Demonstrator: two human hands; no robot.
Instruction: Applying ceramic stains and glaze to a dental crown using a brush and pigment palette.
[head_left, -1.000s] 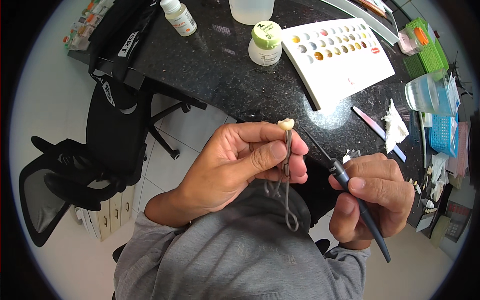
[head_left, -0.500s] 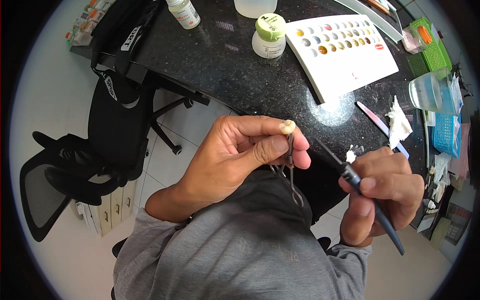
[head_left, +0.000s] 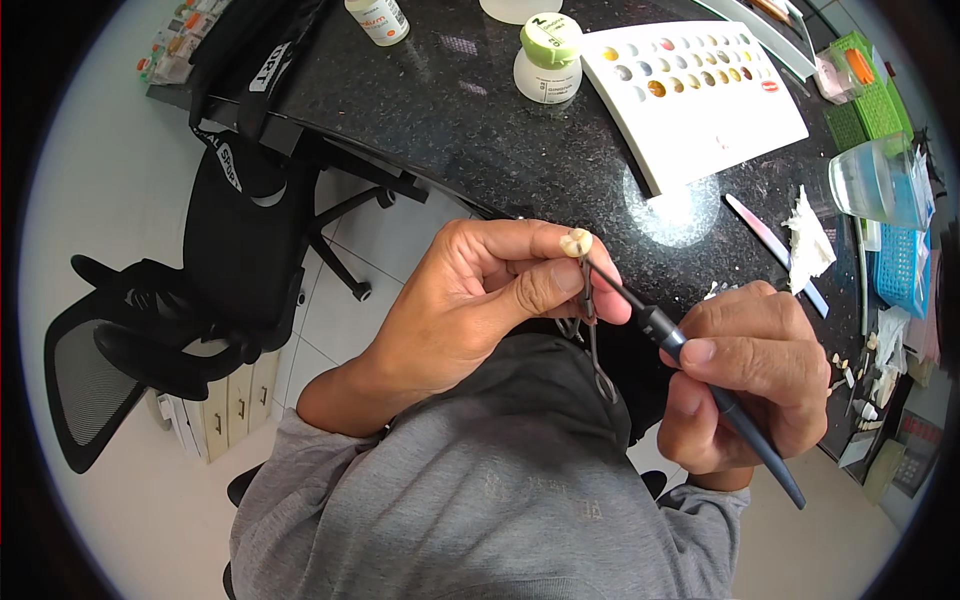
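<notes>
My left hand (head_left: 480, 305) pinches a slim metal clamp (head_left: 597, 362), its looped handles hanging below the fingers. At the clamp's upper end, beside my index fingertip, sits a small cream-coloured tooth crown (head_left: 576, 242). My right hand (head_left: 755, 365) is closed like a pen grip around a thin brush (head_left: 655, 326) with a dark blue-grey handle and a black collar. The brush's narrow tip reaches the lower edge of the crown; whether it touches cannot be made out. Both hands are held in front of my grey shirt, near the table's edge.
On the black speckled table (head_left: 450, 130) lie a white palette (head_left: 720, 140) with coloured wells, a green-lidded jar (head_left: 548, 70), a nail-file-like strip (head_left: 765, 240) and crumpled tissue (head_left: 810, 245). A clear water cup (head_left: 872, 180) stands right, a black chair (head_left: 245, 240) left.
My right hand has moved left, bringing the brush tip from apart to the crown. The crown has turned slightly in my left hand's hold. The view has shifted a little.
</notes>
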